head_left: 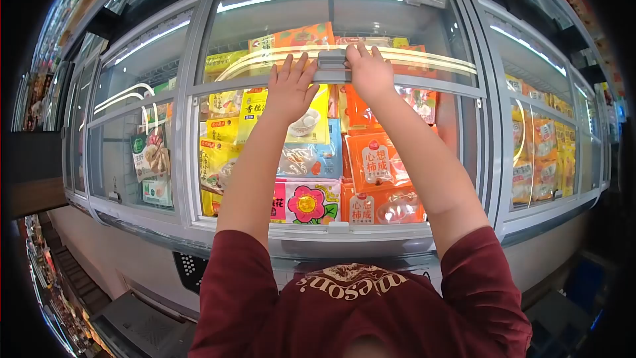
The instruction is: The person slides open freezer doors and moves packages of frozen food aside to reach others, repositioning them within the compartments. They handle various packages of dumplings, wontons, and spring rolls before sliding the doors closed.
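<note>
Spreading the fingers of the left hand (289, 93) well apart and nearly straight over the lower bar (331, 77) of the sliding glass lid (278, 13), gripping nothing visible. Setting the right hand (368, 76) against the right end of the grey handle (331, 59), extending loosely parted fingers over the glass; leaving no way to tell whether pinching the handle or merely touching. Covering the upper part of the freezer (371, 246) with that lid. Possibly loading it unevenly, with one hand off to the left, and so risking a skew and a jam in its rails. Perhaps risking a slip as well, owing to flat fingers on smooth glass. Below the bar, showing yellow packets (255, 116), a blue packet (311, 162), orange packets (377, 159) and a pink flowered packet (308, 202), possibly snagging the bar if standing too high. Farther out, stretching both forearms from maroon sleeves (480, 275), perhaps losing steadiness through so long a reach.
</note>
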`<state>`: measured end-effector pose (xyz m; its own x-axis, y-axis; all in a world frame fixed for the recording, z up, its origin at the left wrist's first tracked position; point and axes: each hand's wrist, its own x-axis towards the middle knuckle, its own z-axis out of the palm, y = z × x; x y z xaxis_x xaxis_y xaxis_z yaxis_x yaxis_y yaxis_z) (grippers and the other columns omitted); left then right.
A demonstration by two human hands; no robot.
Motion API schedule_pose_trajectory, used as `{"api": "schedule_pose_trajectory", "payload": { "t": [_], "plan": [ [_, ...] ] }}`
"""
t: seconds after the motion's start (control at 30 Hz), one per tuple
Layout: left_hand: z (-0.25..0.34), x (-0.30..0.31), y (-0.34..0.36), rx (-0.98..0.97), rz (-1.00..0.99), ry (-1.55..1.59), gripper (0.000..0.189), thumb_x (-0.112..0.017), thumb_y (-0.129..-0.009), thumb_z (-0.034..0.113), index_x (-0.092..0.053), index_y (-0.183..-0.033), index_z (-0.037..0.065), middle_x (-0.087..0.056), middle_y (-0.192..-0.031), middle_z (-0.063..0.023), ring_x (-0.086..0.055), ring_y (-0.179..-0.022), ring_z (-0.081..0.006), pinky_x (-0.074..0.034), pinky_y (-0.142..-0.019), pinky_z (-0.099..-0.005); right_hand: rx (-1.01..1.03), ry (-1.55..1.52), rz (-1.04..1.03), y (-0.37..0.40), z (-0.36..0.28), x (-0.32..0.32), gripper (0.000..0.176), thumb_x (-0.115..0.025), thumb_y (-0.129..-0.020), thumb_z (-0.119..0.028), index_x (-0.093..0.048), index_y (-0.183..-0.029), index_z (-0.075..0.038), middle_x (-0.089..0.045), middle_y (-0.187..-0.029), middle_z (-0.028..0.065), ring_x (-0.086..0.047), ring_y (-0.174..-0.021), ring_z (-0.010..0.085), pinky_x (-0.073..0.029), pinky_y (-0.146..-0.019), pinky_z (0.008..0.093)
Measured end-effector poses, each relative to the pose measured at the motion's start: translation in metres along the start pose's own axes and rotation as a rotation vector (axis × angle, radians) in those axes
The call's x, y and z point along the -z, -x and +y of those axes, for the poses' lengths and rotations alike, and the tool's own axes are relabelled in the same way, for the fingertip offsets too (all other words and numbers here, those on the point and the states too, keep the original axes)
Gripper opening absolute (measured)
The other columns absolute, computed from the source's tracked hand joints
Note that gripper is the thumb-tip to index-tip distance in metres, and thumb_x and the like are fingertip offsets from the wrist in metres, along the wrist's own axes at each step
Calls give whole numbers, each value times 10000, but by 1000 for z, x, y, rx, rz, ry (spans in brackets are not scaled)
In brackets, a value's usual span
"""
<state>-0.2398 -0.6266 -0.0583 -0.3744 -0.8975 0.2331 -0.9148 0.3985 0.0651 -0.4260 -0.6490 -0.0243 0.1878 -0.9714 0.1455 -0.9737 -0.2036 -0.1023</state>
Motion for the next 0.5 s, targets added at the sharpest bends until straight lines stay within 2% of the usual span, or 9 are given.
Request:
{"api": "schedule_pose_trajectory", "payload": {
  "t": [0.17, 0.2, 0.23, 0.27, 0.3, 0.37, 0.43, 0.5],
  "plan": [
    [-3, -1, -3, -4, 43, 25, 474, -414, -857, 368, -350, -1298, 206, -281, -1382, -35, -227, -1278, -291, -164, -1013, -512, 25, 18, 33, -5, 4, -4, 254, -438, -865, -257, -428, -1082, -124, -430, -1272, 135, -422, -1143, 377, -393, -846, 528],
    [-1, -1, -2, -4, 58, 16, 468, -414, -858, 364, -355, -1295, 205, -278, -1383, -35, -224, -1277, -295, -167, -1011, -515, 25, -39, 79, -1, 3, -1, 323, -476, -847, -202, -411, -1158, -147, -444, -1254, 134, -426, -1133, 374, -380, -864, 525],
    [2, -2, 0, -3, 76, 8, 463, -414, -858, 359, -361, -1291, 205, -275, -1385, -35, -222, -1277, -298, -170, -1008, -518, 65, -127, 162, 9, 5, -3, 348, -492, -816, -167, -425, -1157, -157, -439, -1249, 145, -421, -1135, 371, -363, -873, 539],
    [8, -3, 1, 28, 110, -38, 489, -473, -831, 348, -385, -1273, 157, -289, -1370, -80, -225, -1270, -316, -185, -996, -522, 107, -209, 257, 20, 6, -2, 379, -509, -785, -131, -438, -1156, -167, -434, -1243, 157, -416, -1137, 368, -346, -882, 553],
    [18, -5, 5, 45, 209, -4, 503, -493, -818, 334, -386, -1269, 138, -309, -1349, -99, -242, -1256, -322, -191, -990, -526, 153, -287, 362, 29, 7, 1, 415, -525, -755, -96, -452, -1155, -177, -429, -1237, 168, -411, -1139, 365, -330, -892, 567],
    [49, -21, 24, 84, 412, 73, 533, -533, -791, 306, -389, -1260, 99, -349, -1308, -137, -275, -1229, -333, -204, -977, -533, 254, -370, 418, 79, 22, 3, 471, -531, -705, -25, -479, -1154, -158, -457, -1185, 172, -428, -1122, 351, -343, -905, 528],
    [80, -38, 51, -94, 310, 227, 513, -577, -744, 228, -435, -1210, 65, -404, -1235, -156, -335, -1171, -333, -258, -950, -508, 258, -458, 160, 127, 61, -34, 386, -511, -741, -27, -492, -1122, -83, -435, -1215, 169, -454, -1093, 343, -367, -907, 446],
    [106, -65, 49, -109, 57, 496, 405, -561, -752, 153, -491, -1133, 37, -471, -1127, -176, -432, -1071, -330, -329, -919, -428, -90, -532, 76, 146, 99, -65, 370, -513, -744, -30, -481, -1113, -37, -474, -1151, 188, -472, -1052, 341, -385, -889, 390]
  ]
}}
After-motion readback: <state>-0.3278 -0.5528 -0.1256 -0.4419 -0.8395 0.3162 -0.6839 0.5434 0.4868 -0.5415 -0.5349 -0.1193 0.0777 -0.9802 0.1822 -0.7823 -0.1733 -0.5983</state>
